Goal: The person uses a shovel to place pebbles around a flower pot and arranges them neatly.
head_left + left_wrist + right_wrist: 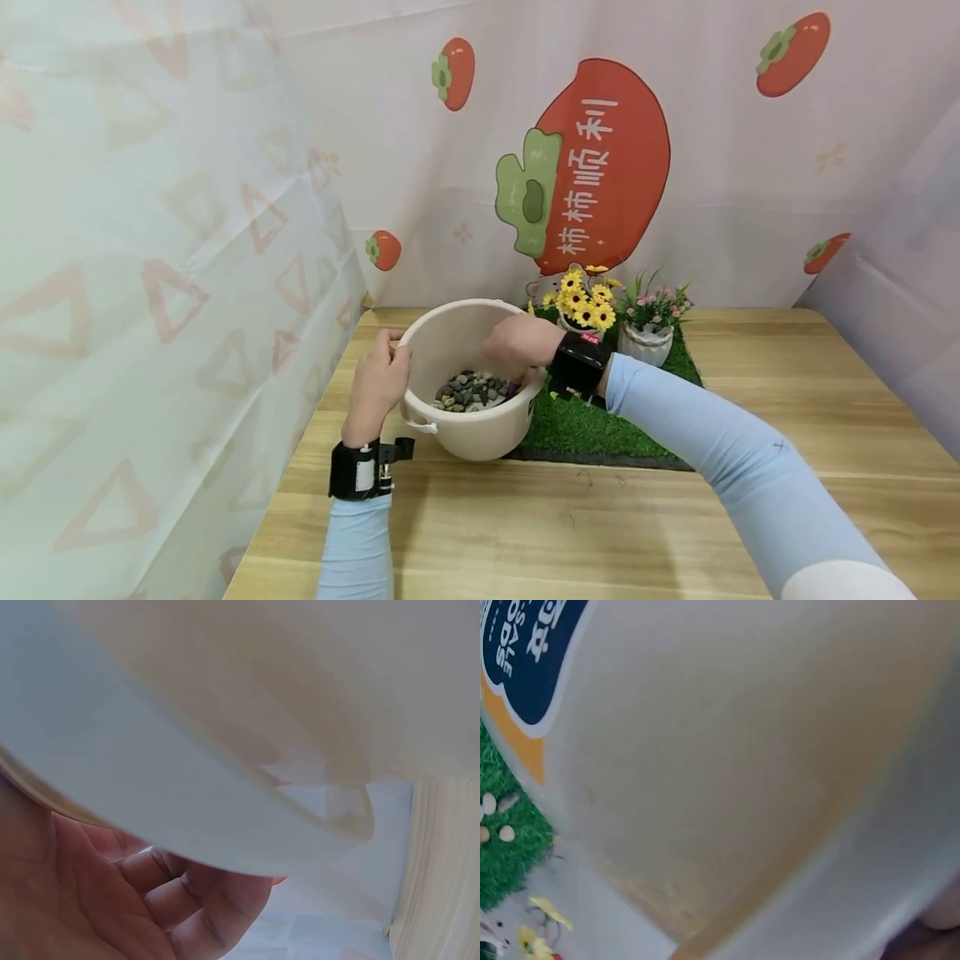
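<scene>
Pebbles (472,390), grey, black and tan, lie in a loose layer at the bottom of 1 cream bucket (472,437). Their far right side is partly hidden behind the right hand (521,343), which reaches over the rim and down inside. Just below that hand a small purple thing (513,388) shows beside the pebbles; with the fingers largely hidden, I cannot tell whether they pinch it. The left hand (380,379) grips the bucket's rim on the left, its fingers bent against the wall.

At the bucket's near left is a white handle end (422,428); its outer wall carries a dark blue and orange label (536,667). The bucket is on a wooden table (525,533), at the left edge of a green turf mat (600,437). On the mat, behind the right wrist, are 2 potted plants: yellow flowers (585,302) and, to their right, pink flowers (663,308) in a white pot (647,343). Both wrists wear black bands above pale blue sleeves (720,433). Behind hangs a pale cloth (720,183) printed with 1 large persimmon and 4 smaller fruits.
</scene>
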`<state>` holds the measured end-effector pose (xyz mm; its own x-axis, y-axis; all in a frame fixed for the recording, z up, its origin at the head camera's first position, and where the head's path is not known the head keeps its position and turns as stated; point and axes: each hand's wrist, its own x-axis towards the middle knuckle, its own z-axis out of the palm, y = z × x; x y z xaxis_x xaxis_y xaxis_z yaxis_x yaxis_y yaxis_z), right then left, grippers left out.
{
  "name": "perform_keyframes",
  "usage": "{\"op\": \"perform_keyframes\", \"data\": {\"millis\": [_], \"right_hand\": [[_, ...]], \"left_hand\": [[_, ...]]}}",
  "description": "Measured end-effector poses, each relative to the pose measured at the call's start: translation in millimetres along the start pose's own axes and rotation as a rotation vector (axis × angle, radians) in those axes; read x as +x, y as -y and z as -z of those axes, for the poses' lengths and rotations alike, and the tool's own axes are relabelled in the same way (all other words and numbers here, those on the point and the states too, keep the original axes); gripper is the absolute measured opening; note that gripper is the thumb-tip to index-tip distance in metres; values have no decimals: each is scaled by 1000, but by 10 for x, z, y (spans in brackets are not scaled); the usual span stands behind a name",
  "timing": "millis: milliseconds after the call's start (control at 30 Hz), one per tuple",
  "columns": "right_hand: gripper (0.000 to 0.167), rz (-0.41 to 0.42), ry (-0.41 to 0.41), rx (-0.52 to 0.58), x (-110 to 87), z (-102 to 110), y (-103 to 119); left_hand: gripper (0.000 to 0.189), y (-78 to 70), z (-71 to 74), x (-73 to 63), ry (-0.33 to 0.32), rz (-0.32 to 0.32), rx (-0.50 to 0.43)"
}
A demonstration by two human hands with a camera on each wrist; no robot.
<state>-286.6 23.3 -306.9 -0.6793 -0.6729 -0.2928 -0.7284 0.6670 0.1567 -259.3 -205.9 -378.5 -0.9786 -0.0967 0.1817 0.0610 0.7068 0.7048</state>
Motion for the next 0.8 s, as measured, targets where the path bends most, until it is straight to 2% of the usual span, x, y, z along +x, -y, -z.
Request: {"op": "perform_keyframes", "data": {"millis": [167,333,500,700,800], "right_hand": [[35,29,1,-29,98,16,-8],[33,50,-33,-19,173,-9,-34],[28,108,-151,30,175,-121,-68],[18,102,-273,-52,146,-247,-87],[21,108,-301,-59,152,-292,-99]], "left_hand": [[42,51,33,-12,-17,2,20],[41,73,40,-12,-23,-3,31],[41,47,24,-7,2,-5,24],[41,13,22,10,6,-20,28],[41,10,10,8,24,-23,32]]}}
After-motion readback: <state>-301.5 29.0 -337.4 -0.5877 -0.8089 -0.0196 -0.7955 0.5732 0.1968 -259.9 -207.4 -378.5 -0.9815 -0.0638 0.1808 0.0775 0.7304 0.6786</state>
